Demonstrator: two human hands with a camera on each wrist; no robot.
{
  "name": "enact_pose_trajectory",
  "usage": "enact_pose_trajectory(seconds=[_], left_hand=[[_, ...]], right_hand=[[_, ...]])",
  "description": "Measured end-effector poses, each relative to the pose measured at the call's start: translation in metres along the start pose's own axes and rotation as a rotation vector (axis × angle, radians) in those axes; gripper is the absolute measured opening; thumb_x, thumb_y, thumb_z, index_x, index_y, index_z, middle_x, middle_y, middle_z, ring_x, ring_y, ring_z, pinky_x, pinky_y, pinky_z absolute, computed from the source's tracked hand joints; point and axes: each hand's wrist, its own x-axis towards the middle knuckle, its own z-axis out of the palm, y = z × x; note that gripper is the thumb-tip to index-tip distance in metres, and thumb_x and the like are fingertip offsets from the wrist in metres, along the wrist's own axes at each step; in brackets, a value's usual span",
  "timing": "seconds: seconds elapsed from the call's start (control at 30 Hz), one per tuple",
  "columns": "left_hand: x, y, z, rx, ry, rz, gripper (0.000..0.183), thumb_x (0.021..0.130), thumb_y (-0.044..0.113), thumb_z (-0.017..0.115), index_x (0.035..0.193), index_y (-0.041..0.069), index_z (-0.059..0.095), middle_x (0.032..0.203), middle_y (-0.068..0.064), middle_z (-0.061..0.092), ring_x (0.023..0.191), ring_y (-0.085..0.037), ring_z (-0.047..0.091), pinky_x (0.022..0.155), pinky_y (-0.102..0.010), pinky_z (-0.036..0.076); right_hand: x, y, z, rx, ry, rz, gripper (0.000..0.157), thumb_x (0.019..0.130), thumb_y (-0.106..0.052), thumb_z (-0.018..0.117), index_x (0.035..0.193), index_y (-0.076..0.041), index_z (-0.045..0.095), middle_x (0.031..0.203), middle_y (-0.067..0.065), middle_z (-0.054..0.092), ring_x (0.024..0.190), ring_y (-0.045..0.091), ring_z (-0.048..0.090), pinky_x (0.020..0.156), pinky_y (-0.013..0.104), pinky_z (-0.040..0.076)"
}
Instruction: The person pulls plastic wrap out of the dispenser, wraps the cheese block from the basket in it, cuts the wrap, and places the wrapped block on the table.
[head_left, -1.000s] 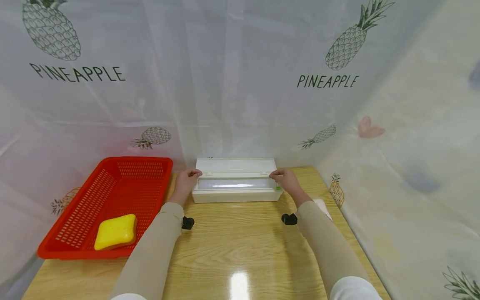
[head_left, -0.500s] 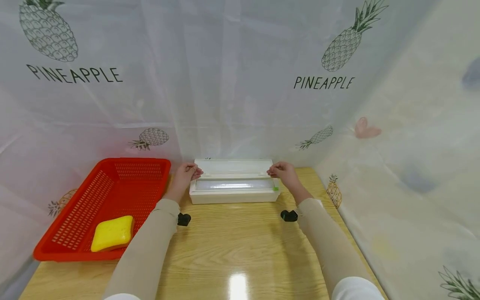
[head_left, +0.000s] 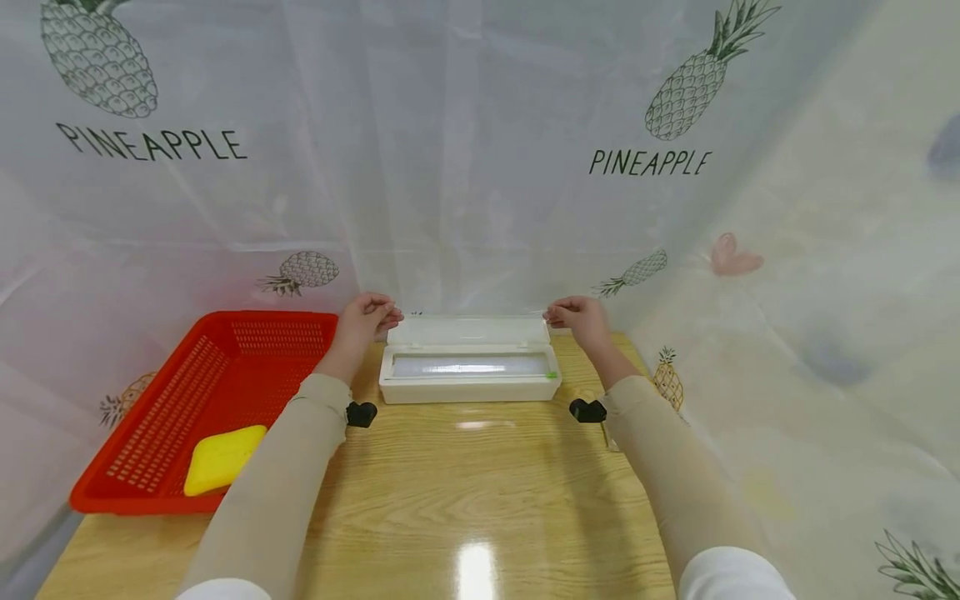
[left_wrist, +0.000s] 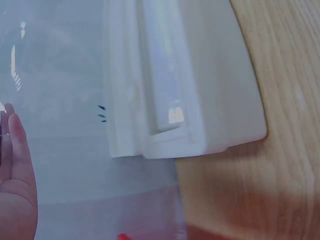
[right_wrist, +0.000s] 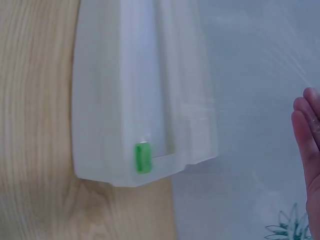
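A white cling film dispenser (head_left: pixel 468 390) sits at the back of the table, its lid (head_left: pixel 465 332) raised and a shiny roll (head_left: pixel 471 367) showing inside. A green slider (right_wrist: pixel 143 157) marks its right end. My left hand (head_left: pixel 360 329) is above the lid's left end, thumb and fingertips together. Opposite it, my right hand (head_left: pixel 585 323) pinches in the same way above the right end. Clear cling film (right_wrist: pixel 292 55) creases out from the right fingertips, and glints of the film (left_wrist: pixel 14 57) show by the left fingers. Its edges are hard to see.
A red plastic basket (head_left: pixel 273 367) stands on the left with a yellow sponge (head_left: pixel 222 458) in it. A pineapple-print curtain (head_left: pixel 465 183) hangs right behind the dispenser. Beside the right sleeve, a pale item (head_left: pixel 609 437) is mostly hidden. The wooden table (head_left: pixel 465 483) extends in front.
Both hands have risen and moved back from the dispenser's opening to above its lid, drawing the film up. The dispenser stays in place.
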Motion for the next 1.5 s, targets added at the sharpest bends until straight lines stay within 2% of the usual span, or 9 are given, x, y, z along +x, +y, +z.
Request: enact_pose_trajectory(seconds=[0.13, 0.37, 0.53, 0.7, 0.83, 1.1, 1.23, 1.3, 1.5], left_hand=[[0.004, 0.019, 0.001, -0.04, 0.029, 0.019, 0.033, 0.099, 0.008, 0.054, 0.124, -0.013, 0.05, 0.093, -0.008, 0.066, 0.087, -0.02, 0.067, 0.086, -0.031, 0.053], [0.005, 0.053, 0.005, -0.115, 0.102, 0.05, 0.03, 0.098, 0.007, 0.055, 0.121, -0.012, 0.053, 0.086, -0.005, 0.067, 0.083, -0.018, 0.068, 0.084, -0.029, 0.054], [0.01, 0.08, 0.006, -0.125, 0.129, 0.055, 0.03, 0.098, 0.008, 0.057, 0.122, -0.01, 0.054, 0.086, -0.005, 0.066, 0.086, -0.02, 0.067, 0.084, -0.029, 0.054], [0.014, 0.107, 0.009, -0.109, 0.156, 0.099, 0.028, 0.097, 0.009, 0.059, 0.119, -0.008, 0.058, 0.085, -0.005, 0.067, 0.083, -0.018, 0.067, 0.084, -0.029, 0.054], [0.013, 0.127, 0.011, -0.108, 0.18, 0.13, 0.026, 0.096, 0.009, 0.06, 0.117, -0.007, 0.06, 0.084, -0.005, 0.067, 0.083, -0.018, 0.068, 0.083, -0.029, 0.054], [0.011, 0.159, 0.012, -0.179, 0.186, 0.133, 0.02, 0.095, 0.007, 0.061, 0.111, -0.005, 0.061, 0.083, -0.007, 0.067, 0.083, -0.02, 0.068, 0.084, -0.029, 0.054], [0.002, 0.17, 0.012, -0.186, 0.159, 0.154, 0.018, 0.095, 0.005, 0.061, 0.11, -0.005, 0.061, 0.084, -0.007, 0.067, 0.084, -0.021, 0.068, 0.085, -0.03, 0.054], [-0.007, 0.172, 0.011, -0.187, 0.142, 0.158, 0.02, 0.094, 0.006, 0.062, 0.11, -0.004, 0.061, 0.086, -0.007, 0.068, 0.085, -0.021, 0.068, 0.085, -0.03, 0.054], [-0.038, 0.168, 0.007, -0.133, 0.076, 0.196, 0.016, 0.092, 0.01, 0.065, 0.105, 0.001, 0.064, 0.095, -0.009, 0.068, 0.092, -0.023, 0.066, 0.085, -0.026, 0.053]], right_hand=[[0.005, -0.017, -0.007, -0.025, 0.028, -0.034, 0.029, 0.097, -0.015, 0.062, 0.115, 0.008, 0.065, 0.102, 0.019, 0.071, 0.088, 0.025, 0.07, 0.077, 0.03, 0.056], [0.011, -0.053, -0.017, 0.006, 0.052, -0.067, 0.032, 0.096, -0.015, 0.062, 0.115, 0.011, 0.064, 0.097, 0.013, 0.073, 0.08, 0.012, 0.07, 0.079, 0.031, 0.056], [0.015, -0.077, -0.024, 0.016, 0.082, -0.098, 0.029, 0.096, -0.013, 0.062, 0.114, 0.01, 0.065, 0.093, 0.01, 0.073, 0.08, 0.015, 0.07, 0.081, 0.035, 0.056], [0.02, -0.1, -0.033, -0.014, 0.109, -0.125, 0.029, 0.096, -0.016, 0.063, 0.112, 0.008, 0.067, 0.092, 0.007, 0.073, 0.086, 0.023, 0.07, 0.084, 0.037, 0.055], [0.023, -0.119, -0.038, -0.027, 0.127, -0.142, 0.028, 0.095, -0.016, 0.063, 0.112, 0.007, 0.068, 0.092, 0.007, 0.073, 0.085, 0.021, 0.07, 0.084, 0.037, 0.055], [0.025, -0.149, -0.049, -0.019, 0.141, -0.144, 0.029, 0.095, -0.017, 0.064, 0.113, 0.006, 0.068, 0.09, 0.006, 0.073, 0.082, 0.016, 0.07, 0.085, 0.036, 0.054], [0.016, -0.157, -0.054, 0.004, 0.14, -0.159, 0.03, 0.094, -0.016, 0.065, 0.113, 0.007, 0.067, 0.088, 0.003, 0.072, 0.082, 0.014, 0.07, 0.083, 0.031, 0.055], [0.008, -0.159, -0.059, -0.01, 0.103, -0.176, 0.03, 0.094, -0.015, 0.065, 0.113, 0.009, 0.066, 0.09, 0.004, 0.072, 0.083, 0.013, 0.069, 0.083, 0.031, 0.054], [-0.028, -0.156, -0.075, -0.198, -0.066, -0.204, 0.037, 0.091, -0.012, 0.07, 0.124, 0.001, 0.063, 0.107, 0.007, 0.069, 0.093, 0.009, 0.065, 0.086, 0.026, 0.052]])
